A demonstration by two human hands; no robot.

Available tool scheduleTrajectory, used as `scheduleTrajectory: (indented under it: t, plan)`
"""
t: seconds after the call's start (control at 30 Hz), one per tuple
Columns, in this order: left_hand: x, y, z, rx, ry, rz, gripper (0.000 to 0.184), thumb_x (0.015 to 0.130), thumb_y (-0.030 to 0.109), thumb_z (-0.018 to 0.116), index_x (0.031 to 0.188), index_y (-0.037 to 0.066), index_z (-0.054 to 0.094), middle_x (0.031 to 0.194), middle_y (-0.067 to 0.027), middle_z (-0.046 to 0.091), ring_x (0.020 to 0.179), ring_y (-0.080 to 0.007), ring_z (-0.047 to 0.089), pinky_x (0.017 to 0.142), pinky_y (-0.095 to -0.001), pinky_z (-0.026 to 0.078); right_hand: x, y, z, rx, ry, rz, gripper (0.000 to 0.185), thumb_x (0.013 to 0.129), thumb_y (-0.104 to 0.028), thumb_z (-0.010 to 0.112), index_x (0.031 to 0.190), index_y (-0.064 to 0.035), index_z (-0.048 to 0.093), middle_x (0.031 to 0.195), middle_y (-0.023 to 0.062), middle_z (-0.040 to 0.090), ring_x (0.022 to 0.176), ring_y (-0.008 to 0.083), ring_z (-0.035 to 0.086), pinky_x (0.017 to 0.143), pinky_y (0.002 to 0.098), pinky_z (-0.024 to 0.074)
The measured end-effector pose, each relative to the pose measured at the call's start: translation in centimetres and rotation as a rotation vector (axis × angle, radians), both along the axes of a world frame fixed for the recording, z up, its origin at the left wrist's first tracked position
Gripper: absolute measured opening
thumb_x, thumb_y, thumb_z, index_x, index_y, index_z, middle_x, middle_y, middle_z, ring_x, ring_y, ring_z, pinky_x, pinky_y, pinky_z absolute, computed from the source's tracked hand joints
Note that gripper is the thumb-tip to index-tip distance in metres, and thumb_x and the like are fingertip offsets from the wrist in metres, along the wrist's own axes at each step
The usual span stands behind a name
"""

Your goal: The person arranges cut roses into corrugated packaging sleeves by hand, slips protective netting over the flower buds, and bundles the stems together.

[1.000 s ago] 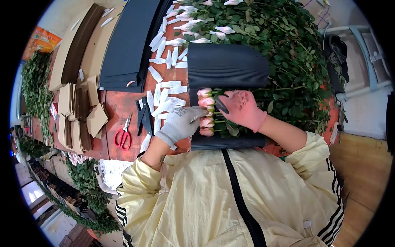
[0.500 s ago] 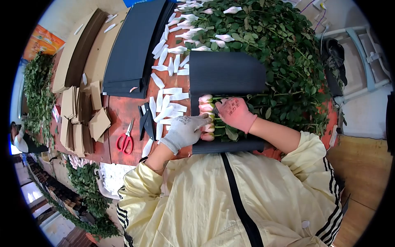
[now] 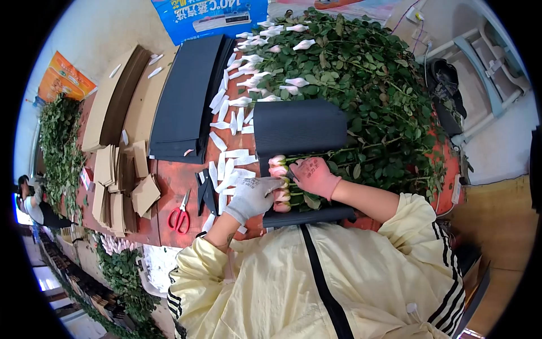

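Pink roses [image 3: 282,195] lie in a column, heads to the left, on dark corrugated cardboard [image 3: 307,217]. My left hand [image 3: 251,198], in a pale grey glove, reaches in from the left with its fingertips closed on a rose head mid-column. Opposite it, my right hand [image 3: 315,176] in a pink glove has its fingers curled around a rose just behind the heads. A small dark spot shows at its fingertips; I cannot make it out. The upper flap [image 3: 302,127] of the dark cardboard lies just beyond my hands.
White foam net sleeves [image 3: 228,172] lie left of the roses. Red-handled scissors [image 3: 179,219], black cardboard sheets [image 3: 189,96] and brown cardboard pieces [image 3: 116,181] are farther left. Leafy rose stems [image 3: 372,85] pile up at the back right. A folding chair [image 3: 480,68] stands at the right.
The view has tilted up, so the table appears lower and more of the blue poster shows. Both hands stay at the roses, with only slight finger movement.
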State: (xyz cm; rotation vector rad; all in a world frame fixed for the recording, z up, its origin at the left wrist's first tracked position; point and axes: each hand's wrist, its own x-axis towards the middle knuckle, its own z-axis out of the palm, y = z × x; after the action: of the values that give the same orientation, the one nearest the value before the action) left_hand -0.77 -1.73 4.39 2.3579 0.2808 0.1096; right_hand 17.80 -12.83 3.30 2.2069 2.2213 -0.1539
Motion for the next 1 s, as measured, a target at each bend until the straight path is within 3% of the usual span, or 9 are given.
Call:
scheduleTrajectory:
  t: [0.17, 0.33, 0.43, 0.57, 0.63, 0.87, 0.93, 0.97, 1.0]
  plan:
    - [0.8, 0.2, 0.2, 0.12, -0.038, 0.062, 0.04, 0.08, 0.013, 0.049, 0.119, 0.013, 0.058, 0.115, -0.0109, 0.061, 0.1, -0.0274, 0.06, 0.082, -0.0369, 0.049, 0.2, -0.1, 0.1, -0.027, -0.016, 0.024, 0.014, 0.08, -0.02, 0.052, 0.084, -0.0065, 0.054, 0.078, 0.0103, 0.061, 0.073, 0.0256, 0.063, 0.062, 0.0382, 0.0486]
    - [1.1, 1.5, -0.8, 0.242, 0.063, -0.054, 0.046, 0.079, 0.01, 0.046, 0.122, 0.02, 0.057, 0.124, -0.0047, 0.057, 0.093, -0.0219, 0.064, 0.072, -0.0354, 0.051, 0.1, -1.5, 4.3, 0.134, 0.133, 0.029, 0.018, 0.079, -0.024, 0.055, 0.086, -0.0072, 0.056, 0.08, 0.0101, 0.061, 0.076, 0.0268, 0.063, 0.066, 0.0387, 0.049]
    - [1.5, 1.8, -0.2, 0.289, 0.172, -0.091, 0.049, 0.078, 0.009, 0.045, 0.124, 0.022, 0.055, 0.127, -0.001, 0.055, 0.094, -0.0208, 0.063, 0.071, -0.0338, 0.051, -0.4, -1.7, 5.2, -0.281, 0.086, 0.157, 0.025, 0.079, -0.033, 0.059, 0.086, -0.0085, 0.059, 0.087, 0.0101, 0.063, 0.082, 0.025, 0.063, 0.07, 0.0375, 0.0491]
    - [1.5, 1.8, -1.3, 0.356, 0.077, -0.129, 0.05, 0.079, 0.011, 0.047, 0.127, 0.023, 0.052, 0.132, -0.0005, 0.051, 0.091, -0.0194, 0.065, 0.068, -0.0346, 0.051, -1.2, -2.2, 2.2, -0.253, 0.015, 0.153, 0.025, 0.077, -0.034, 0.061, 0.085, -0.0103, 0.059, 0.081, 0.0069, 0.063, 0.084, 0.0236, 0.063, 0.07, 0.0384, 0.0482]
    - [1.8, 0.4, 0.4, 0.495, 0.346, -0.079, 0.052, 0.077, 0.012, 0.051, 0.128, 0.021, 0.051, 0.131, -0.0021, 0.052, 0.082, -0.0219, 0.065, 0.066, -0.0363, 0.05, -1.1, -2.1, 1.3, -0.257, 0.015, 0.187, 0.024, 0.077, -0.033, 0.061, 0.085, -0.0103, 0.059, 0.082, 0.0068, 0.063, 0.083, 0.0235, 0.063, 0.07, 0.0387, 0.0482]
    - [1.3, 0.6, 0.9, 0.541, 0.331, -0.092, 0.049, 0.078, 0.01, 0.051, 0.126, 0.018, 0.053, 0.134, -0.0035, 0.049, 0.079, -0.0221, 0.065, 0.064, -0.0368, 0.05, -1.1, -1.4, 1.1, -0.298, -0.014, 0.255, 0.023, 0.077, -0.032, 0.059, 0.085, -0.0104, 0.059, 0.081, 0.0046, 0.062, 0.082, 0.0216, 0.063, 0.07, 0.0367, 0.0479]
    - [0.8, 2.2, 0.1, 0.362, 0.225, -0.164, 0.044, 0.078, 0.007, 0.049, 0.12, 0.015, 0.057, 0.135, -0.0057, 0.048, 0.078, -0.0228, 0.065, 0.065, -0.0361, 0.05, -0.2, -1.4, 3.5, -0.283, -0.035, 0.262, 0.023, 0.076, -0.033, 0.06, 0.084, -0.0119, 0.059, 0.082, 0.0036, 0.062, 0.083, 0.0213, 0.063, 0.07, 0.0346, 0.048]
    - [0.0, 3.1, -1.3, 0.319, -0.12, -0.088, 0.036, 0.077, 0.002, 0.049, 0.11, 0.009, 0.062, 0.125, -0.0126, 0.055, 0.076, -0.0252, 0.065, 0.065, -0.0357, 0.05, 0.3, -1.7, 6.6, -0.102, 0.028, 0.165, 0.024, 0.074, -0.035, 0.062, 0.083, -0.0133, 0.059, 0.085, 0.0035, 0.061, 0.084, 0.0216, 0.061, 0.07, 0.0343, 0.0482]
    - [-0.7, 3.5, -0.6, 0.319, -0.12, -0.07, 0.036, 0.077, 0.002, 0.049, 0.11, 0.009, 0.062, 0.125, -0.0126, 0.055, 0.076, -0.0252, 0.065, 0.065, -0.0357, 0.05, 1.5, -1.3, 8.3, 0.026, 0.004, -0.004, 0.026, 0.072, -0.036, 0.063, 0.088, -0.0151, 0.061, 0.088, 0.0035, 0.06, 0.085, 0.0223, 0.06, 0.074, 0.0345, 0.0477]
